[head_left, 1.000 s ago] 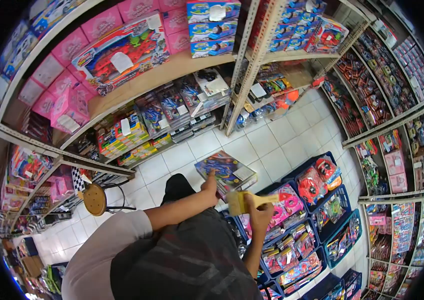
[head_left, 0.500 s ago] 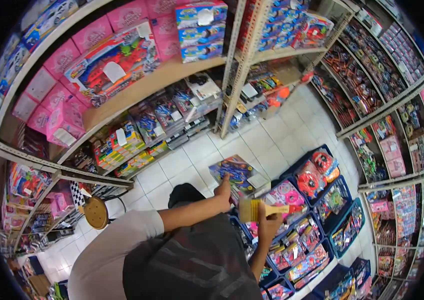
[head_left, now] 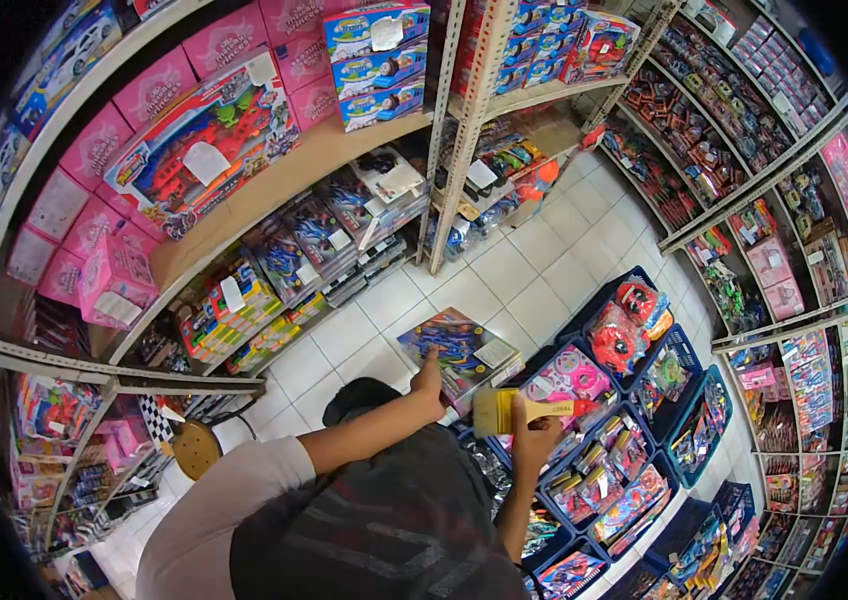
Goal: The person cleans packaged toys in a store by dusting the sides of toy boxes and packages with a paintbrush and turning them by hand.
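Note:
My left hand (head_left: pixel 429 385) grips the near left edge of a flat toy box (head_left: pixel 454 345) with blue pictures and a white label, its thumb or finger lying on the top face. The box is held above the tiled floor, in front of my body. In my right hand (head_left: pixel 534 435) is the wooden handle of a wide paintbrush (head_left: pixel 514 410). The pale bristles point left, close to the near right edge of the box; whether they touch it cannot be made out.
Blue baskets (head_left: pixel 659 425) of packaged toys stand on the floor at the right. Ahead and left is a shelf (head_left: pixel 374 143) with pink boxes and stacked toys. More shelves (head_left: pixel 709 225) line the right side. A round stool (head_left: pixel 196 449) is at the left.
The view has shifted over the shelves and baskets. The box moved right, then back left, still in my left hand. The brush now sits closer to the box's near right edge.

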The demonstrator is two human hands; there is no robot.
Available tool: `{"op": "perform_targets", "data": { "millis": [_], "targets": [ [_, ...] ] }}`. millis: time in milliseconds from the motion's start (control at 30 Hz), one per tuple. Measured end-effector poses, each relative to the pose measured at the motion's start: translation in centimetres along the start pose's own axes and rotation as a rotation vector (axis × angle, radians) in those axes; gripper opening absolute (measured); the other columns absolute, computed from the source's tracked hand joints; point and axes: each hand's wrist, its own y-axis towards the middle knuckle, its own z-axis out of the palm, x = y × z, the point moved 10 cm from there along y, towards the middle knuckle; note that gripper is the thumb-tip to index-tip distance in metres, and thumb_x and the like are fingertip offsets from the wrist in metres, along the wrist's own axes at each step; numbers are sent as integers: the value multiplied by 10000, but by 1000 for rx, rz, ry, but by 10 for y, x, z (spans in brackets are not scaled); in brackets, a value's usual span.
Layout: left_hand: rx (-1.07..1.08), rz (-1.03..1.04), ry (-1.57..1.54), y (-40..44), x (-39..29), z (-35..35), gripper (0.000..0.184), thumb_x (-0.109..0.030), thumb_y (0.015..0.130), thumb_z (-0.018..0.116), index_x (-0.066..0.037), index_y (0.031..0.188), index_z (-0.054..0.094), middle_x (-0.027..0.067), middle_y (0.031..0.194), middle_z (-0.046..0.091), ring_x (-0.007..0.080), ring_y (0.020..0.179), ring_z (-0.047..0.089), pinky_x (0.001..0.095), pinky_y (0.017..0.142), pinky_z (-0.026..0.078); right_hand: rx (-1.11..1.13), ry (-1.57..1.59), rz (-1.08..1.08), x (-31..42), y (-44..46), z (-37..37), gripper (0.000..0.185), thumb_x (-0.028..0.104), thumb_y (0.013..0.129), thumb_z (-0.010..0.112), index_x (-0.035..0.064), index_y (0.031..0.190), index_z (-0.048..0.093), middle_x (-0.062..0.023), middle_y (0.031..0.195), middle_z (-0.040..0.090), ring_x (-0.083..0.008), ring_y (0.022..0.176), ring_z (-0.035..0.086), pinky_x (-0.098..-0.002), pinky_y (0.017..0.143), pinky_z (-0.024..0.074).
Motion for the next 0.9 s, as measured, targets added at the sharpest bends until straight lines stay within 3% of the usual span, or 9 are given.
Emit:
{"op": "perform_targets", "data": {
  "millis": [100,200,300,367,400,533,700,833,900],
  "targets": [
    [-19,-28,64,-2,-12,-8,568,-586,932,481,-101,1212,574,119,1163,662,315,1009,659,502,930,502,-2,-81,-24,-25,-2,10,319,260,840,780,-22,889,639,-63,811,667,-96,667,599,-239,594,465],
    [-32,-51,82,-32,-28,-7,564,-581,938,476,-96,1210,573,120,1162,662,310,1005,661,486,930,505,-132,158,49,-14,-4,15,321,246,828,789,-25,900,633,-82,821,673,-112,681,617,-254,607,489],
    [9,-51,60,-29,-53,-22,567,-582,944,465,-94,1214,567,123,1165,661,306,1001,663,475,924,511,-4,-23,28,-6,-19,48,318,244,821,794,-22,878,629,-81,828,671,-102,691,611,-241,598,479],
    [11,-14,70,-47,-80,-29,575,-586,950,447,-93,1223,560,127,1169,660,300,1013,662,469,934,511,123,-337,-21,-8,-25,74,322,279,828,788,15,845,605,-22,748,612,-79,630,542,-229,565,413],
    [48,1,17,-49,-91,-32,566,-581,952,449,-94,1218,562,127,1171,659,299,1019,661,469,936,511,199,-55,0,-4,-25,96,344,302,823,791,19,852,598,-18,748,598,-81,636,533,-232,564,411],
    [112,19,-89,-61,-131,-50,526,-554,957,464,-105,1217,553,128,1174,656,309,1028,658,479,940,510,-1,36,9,14,-28,120,380,329,830,780,4,878,591,-28,756,603,-85,637,525,-248,565,418],
    [59,62,-67,-66,-171,-83,522,-550,941,507,-108,1215,548,128,1169,657,316,1024,657,490,943,505,177,-155,10,39,-61,174,428,348,781,819,15,844,557,-29,728,569,-92,624,517,-245,565,430],
    [128,32,-102,-65,-193,-96,537,-560,935,508,-77,1156,591,126,1124,679,299,1011,665,456,943,510,-111,110,-19,22,-54,174,269,212,858,756,-19,857,620,-58,783,652,-103,697,612,-249,612,490],
    [158,16,-102,-71,-204,-102,539,-552,929,530,-88,1202,551,123,1150,662,294,1004,671,463,909,535,8,109,-71,33,-63,196,279,216,849,767,-22,852,622,-64,790,654,-105,702,610,-246,609,488]
  ]
}}
